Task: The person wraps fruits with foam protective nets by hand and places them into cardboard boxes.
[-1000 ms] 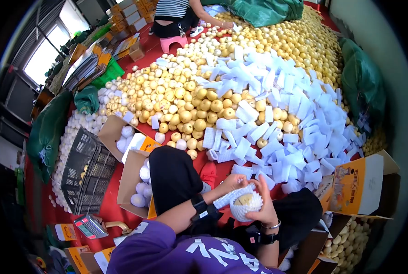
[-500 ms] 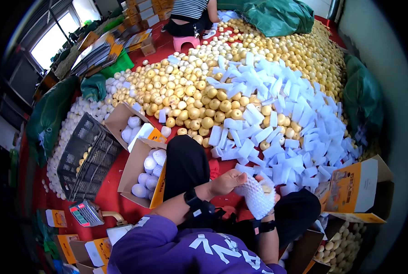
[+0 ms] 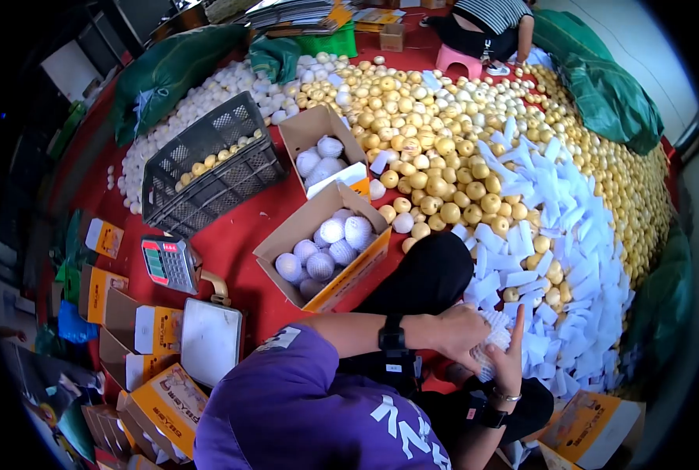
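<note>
Over my lap, both hands are around a round fruit in a white foam net sleeve (image 3: 496,335). My left hand (image 3: 459,333), with a black watch on its wrist, has its fingers closed on the sleeve. My right hand (image 3: 507,366) cups the same sleeve from the right, index finger pointing up; the net mostly hides the fruit. Just beyond my hands lies a heap of flat white foam sleeves (image 3: 557,258). An open cardboard box (image 3: 287,254) left of my knee contains several sleeved fruits (image 3: 332,231).
Bare yellow fruits (image 3: 435,180) cover the floor ahead. A second box (image 3: 308,129) and a black crate (image 3: 228,184) stand left. Nearer are a scale (image 3: 211,345) and orange cartons (image 3: 171,401). Green sacks (image 3: 173,74) lie around; a person (image 3: 486,31) sits on a pink stool (image 3: 457,59).
My view has swung left, so the boxes and crate appear closer to the middle. The net sleeve, earlier stretched long between my hands with yellow fruit showing, is now gathered compactly around the fruit.
</note>
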A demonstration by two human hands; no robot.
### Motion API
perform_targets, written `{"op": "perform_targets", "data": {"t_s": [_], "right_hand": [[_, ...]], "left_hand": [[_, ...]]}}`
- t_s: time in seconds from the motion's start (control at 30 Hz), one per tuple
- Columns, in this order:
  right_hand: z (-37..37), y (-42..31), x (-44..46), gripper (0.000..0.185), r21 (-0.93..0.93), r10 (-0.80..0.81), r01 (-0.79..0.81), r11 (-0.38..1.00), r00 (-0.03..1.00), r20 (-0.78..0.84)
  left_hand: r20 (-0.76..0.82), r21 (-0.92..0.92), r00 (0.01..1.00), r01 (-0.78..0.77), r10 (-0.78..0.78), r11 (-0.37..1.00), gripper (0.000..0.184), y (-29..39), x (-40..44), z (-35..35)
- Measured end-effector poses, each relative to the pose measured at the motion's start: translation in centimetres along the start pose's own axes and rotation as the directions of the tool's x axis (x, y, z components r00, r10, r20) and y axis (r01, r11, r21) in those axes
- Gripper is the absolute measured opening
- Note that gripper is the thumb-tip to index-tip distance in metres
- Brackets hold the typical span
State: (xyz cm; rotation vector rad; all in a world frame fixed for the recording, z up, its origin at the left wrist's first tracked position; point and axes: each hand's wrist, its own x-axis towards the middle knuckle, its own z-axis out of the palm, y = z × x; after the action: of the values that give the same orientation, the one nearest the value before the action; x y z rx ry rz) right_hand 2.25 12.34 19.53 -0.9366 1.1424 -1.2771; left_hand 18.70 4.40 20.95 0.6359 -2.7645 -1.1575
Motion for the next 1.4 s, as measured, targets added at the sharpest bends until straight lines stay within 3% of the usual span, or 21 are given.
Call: {"op": "perform_targets", "data": {"t_s": [0.07,0.13,0.27,0.33,0.43,0.53,0.6,0.67,0.73,0.77,0.8,0.87,0.9,0.97,1.0,1.03,1.07,1.13,1.2,1.33,1.4], "right_hand": [[1.2,-1.4,1.2,0.105,-0.133,0.028,-0.024,0.991,0.999,0.025],[1.7,-1.7,2.3,0.103,-0.160,-0.013,0.011,0.987,1.000,-0.010],[2.7,-1.5,4.4,0.104,-0.157,0.023,-0.019,0.987,1.000,0.020],[3.4,-1.5,5.0,0.107,-0.163,0.029,-0.024,0.986,0.999,0.034],[4.4,-1.8,5.5,0.108,-0.087,0.151,-0.141,0.986,0.981,0.122],[4.2,-0.4,5.9,0.107,-0.073,0.160,-0.153,0.986,0.981,0.111],[4.7,-0.9,5.7,0.100,-0.099,0.149,-0.139,0.985,0.984,0.103],[7.0,-3.0,5.4,0.086,-0.041,0.102,-0.100,0.994,0.993,0.053],[4.1,-2.1,5.8,0.063,0.122,0.300,-0.306,0.944,0.952,0.068],[1.5,-1.1,5.8,0.056,0.219,0.360,-0.385,0.897,0.921,0.145],[0.7,-0.8,6.2,0.053,0.280,0.461,-0.487,0.828,0.873,0.157],[-5.1,3.6,4.3,0.049,-0.422,0.236,-0.199,0.885,0.971,0.038],[-4.4,2.9,4.4,0.046,-0.321,0.185,-0.166,0.932,0.982,0.029],[-0.8,0.6,5.4,0.039,-0.108,0.081,-0.081,0.991,0.997,-0.002],[3.0,-1.2,6.1,0.031,-0.210,-0.013,-0.041,0.977,0.969,-0.247],[6.8,-3.0,6.8,0.025,-0.315,-0.105,-0.057,0.947,0.874,-0.474],[5.8,-4.0,7.2,0.017,-0.673,-0.287,0.098,0.733,0.942,-0.176],[8.0,-4.1,6.6,0.021,-0.896,-0.575,0.248,0.368,0.818,-0.010],[10.2,-3.5,6.3,0.017,-0.911,-0.609,0.246,0.330,0.793,-0.007],[13.4,-3.3,8.7,0.020,-0.805,-0.543,0.589,0.079,0.702,0.460],[12.5,-2.9,9.2,0.020,-0.762,-0.338,0.591,0.266,0.797,0.500]], "left_hand": [[-0.091,0.029,0.996,-0.017,0.019,0.999,0.065,-1.5,0.1,0.5],[-0.329,-0.191,0.929,-0.239,0.168,0.952,0.067,-3.4,-0.1,0.5],[-0.356,-0.368,0.909,-0.350,0.217,0.861,0.067,-5.7,-0.8,-1.1],[-0.223,-0.530,0.974,-0.163,0.049,0.832,0.079,-7.0,-1.4,-2.0],[-0.423,-0.388,0.879,-0.394,0.219,0.833,0.082,-7.1,-1.8,-1.1],[-0.160,-0.297,0.976,-0.188,0.145,0.936,0.086,-7.1,-1.8,-1.4],[-0.479,-0.370,0.858,-0.388,0.184,0.844,0.084,-6.8,-1.7,-1.1],[-0.566,-0.369,0.808,-0.428,0.166,0.825,0.082,-6.6,-2.2,-1.3],[-0.563,-0.531,0.802,-0.537,0.201,0.656,0.077,-6.7,-2.8,-2.3],[-0.352,-0.836,0.923,-0.384,0.153,0.392,0.076,-6.2,-3.9,-3.9],[-0.361,-0.835,0.921,-0.390,0.149,0.388,0.076,-6.3,-3.7,-3.4],[-0.281,-0.957,0.914,-0.291,0.291,-0.010,0.078,-6.6,-2.8,-1.6],[-0.261,-0.947,0.907,-0.308,0.329,0.096,0.080,-7.3,-2.4,-1.2],[-0.292,-0.949,0.912,-0.314,0.289,0.033,0.081,-7.7,-2.5,-1.7],[-0.323,-0.945,0.915,-0.325,0.242,-0.031,0.082,-7.7,-2.8,-2.1],[-0.385,-0.921,0.910,-0.390,0.154,0.005,0.084,-7.3,-3.8,-3.9],[-0.378,-0.923,0.911,-0.385,0.162,0.011,0.084,-7.8,-3.9,-4.0],[-0.734,-0.485,0.677,-0.460,-0.059,0.744,0.084,-9.1,-3.5,-3.7],[-0.677,-0.624,0.720,-0.451,-0.153,0.639,0.086,-8.9,-3.2,-3.7],[-0.941,-0.194,0.307,-0.142,-0.143,0.971,0.089,-11.4,-5.5,-6.1],[-0.887,-0.458,0.086,-0.288,-0.453,0.841,0.079,-16.2,-7.4,-8.8]]}}
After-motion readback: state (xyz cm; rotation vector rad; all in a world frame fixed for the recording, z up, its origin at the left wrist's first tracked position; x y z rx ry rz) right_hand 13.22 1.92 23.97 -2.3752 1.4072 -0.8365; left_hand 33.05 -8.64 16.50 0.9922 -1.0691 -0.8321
